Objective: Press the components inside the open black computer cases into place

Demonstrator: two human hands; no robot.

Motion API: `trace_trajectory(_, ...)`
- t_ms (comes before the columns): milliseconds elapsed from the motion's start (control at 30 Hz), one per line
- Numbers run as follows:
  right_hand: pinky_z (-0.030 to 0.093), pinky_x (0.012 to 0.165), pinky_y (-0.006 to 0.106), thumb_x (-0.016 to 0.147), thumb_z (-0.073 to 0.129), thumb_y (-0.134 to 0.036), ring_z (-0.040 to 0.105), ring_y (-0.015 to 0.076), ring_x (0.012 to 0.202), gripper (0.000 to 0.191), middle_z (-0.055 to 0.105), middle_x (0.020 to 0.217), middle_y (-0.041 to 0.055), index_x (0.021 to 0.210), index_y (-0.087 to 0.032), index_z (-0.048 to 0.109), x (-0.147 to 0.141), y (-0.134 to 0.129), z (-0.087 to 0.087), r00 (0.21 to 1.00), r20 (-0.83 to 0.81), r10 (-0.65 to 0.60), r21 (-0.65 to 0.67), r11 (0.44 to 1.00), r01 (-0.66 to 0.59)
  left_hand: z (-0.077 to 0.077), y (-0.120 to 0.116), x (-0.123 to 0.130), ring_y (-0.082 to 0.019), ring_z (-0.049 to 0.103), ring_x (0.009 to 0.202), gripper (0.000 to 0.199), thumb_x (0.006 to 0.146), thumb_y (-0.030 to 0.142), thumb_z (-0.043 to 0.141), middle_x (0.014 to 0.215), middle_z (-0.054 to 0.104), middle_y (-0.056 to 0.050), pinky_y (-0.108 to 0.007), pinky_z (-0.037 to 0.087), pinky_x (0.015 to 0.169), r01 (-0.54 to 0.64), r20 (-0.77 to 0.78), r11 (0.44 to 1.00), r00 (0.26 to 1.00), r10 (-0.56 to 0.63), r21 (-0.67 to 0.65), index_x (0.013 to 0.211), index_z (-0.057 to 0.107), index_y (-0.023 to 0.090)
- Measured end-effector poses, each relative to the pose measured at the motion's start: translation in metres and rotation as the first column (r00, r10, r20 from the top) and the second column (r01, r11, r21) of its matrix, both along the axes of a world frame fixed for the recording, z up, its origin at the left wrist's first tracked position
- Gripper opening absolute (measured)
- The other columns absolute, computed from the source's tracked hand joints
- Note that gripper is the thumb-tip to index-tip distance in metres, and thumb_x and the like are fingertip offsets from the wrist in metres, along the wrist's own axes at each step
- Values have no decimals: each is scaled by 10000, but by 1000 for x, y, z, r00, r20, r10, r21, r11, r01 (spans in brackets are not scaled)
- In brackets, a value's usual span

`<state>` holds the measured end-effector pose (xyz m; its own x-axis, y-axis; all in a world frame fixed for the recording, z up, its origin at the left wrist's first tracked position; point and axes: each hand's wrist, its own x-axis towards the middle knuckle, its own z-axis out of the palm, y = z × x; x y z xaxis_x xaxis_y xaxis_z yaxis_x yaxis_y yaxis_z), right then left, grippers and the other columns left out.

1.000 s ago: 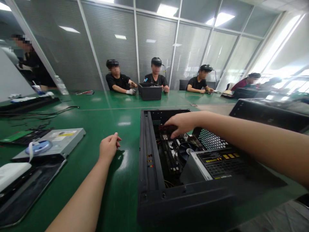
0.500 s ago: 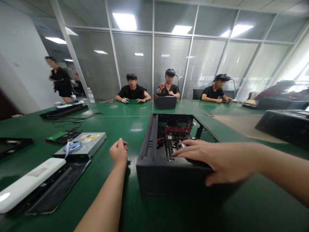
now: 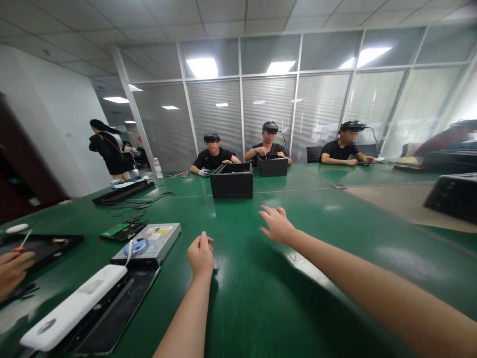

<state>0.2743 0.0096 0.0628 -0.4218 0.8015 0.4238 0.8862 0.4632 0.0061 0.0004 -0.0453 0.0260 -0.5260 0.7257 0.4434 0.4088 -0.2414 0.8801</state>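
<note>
My right hand is stretched forward above the green table, fingers spread and holding nothing. Beyond its fingertips, apart from them, a black computer case stands on the far half of the table, in front of a seated person. My left hand is closed near the table, its fingers curled together; whatever may be inside is hidden. To its left lies a silver optical drive with a blue roll on top. A white power strip rests on a black panel.
Across the table sit people, one with hands at another black case. At the left edge, another person's hand holds a screwdriver over a black tray. A dark case stands at the right.
The black case has moved from under my right hand to the table's far side. My right hand has moved forward and come off it. The camera view has tilted up; a hand with a screwdriver appears at left.
</note>
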Motion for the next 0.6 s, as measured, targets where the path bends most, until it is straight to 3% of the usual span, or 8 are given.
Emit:
trace_trajectory(133, 236, 1090, 542, 871, 577, -426, 459, 316, 1314, 549, 431, 1490, 198, 1355, -178, 501, 43, -58, -28, 997, -80, 6, -171, 985, -20, -1, 0, 4, -150, 482, 470, 411, 898, 481, 453, 469, 486, 29, -267, 380, 514, 36, -15, 999, 999, -36, -7, 614, 582, 213)
trace_trajectory(333, 252, 1081, 577, 855, 588, -517, 457, 327, 1330, 423, 488, 1453, 171, 1175, -244, 628, 108, -132, -23, 988, -146, 44, -318, 944, -89, -2, 0, 15, -145, 493, 475, 413, 890, 501, 468, 486, 507, 22, -247, 375, 498, 113, -76, 992, 990, -117, -48, 641, 609, 204)
trace_trajectory(400, 287, 1077, 567, 867, 573, -500, 502, 312, 1289, 403, 527, 1419, 150, 1179, -249, 619, 126, -140, -26, 962, -271, -30, -298, 953, -54, -4, 1, 18, -147, 502, 481, 417, 891, 508, 462, 495, 515, 19, -242, 374, 493, 141, -119, 988, 982, -148, -67, 651, 615, 203)
trace_trajectory(500, 422, 1010, 464, 876, 560, -451, 624, 250, 1110, 387, 600, 1312, 131, 1187, -225, 603, 150, -136, -36, 858, -506, -91, -246, 968, -43, -7, 2, 22, -148, 519, 508, 419, 900, 513, 451, 522, 531, 16, -240, 391, 511, 196, -182, 975, 960, -214, -108, 680, 623, 202)
trace_trajectory(600, 507, 890, 398, 854, 568, -426, 659, 234, 998, 357, 643, 1193, 118, 1132, -207, 620, 168, -124, -43, 785, -609, -116, -221, 975, -28, -9, 3, 26, -148, 537, 546, 376, 901, 513, 464, 595, 565, 15, -251, 419, 553, 232, -243, 962, 934, -262, -145, 761, 631, 206)
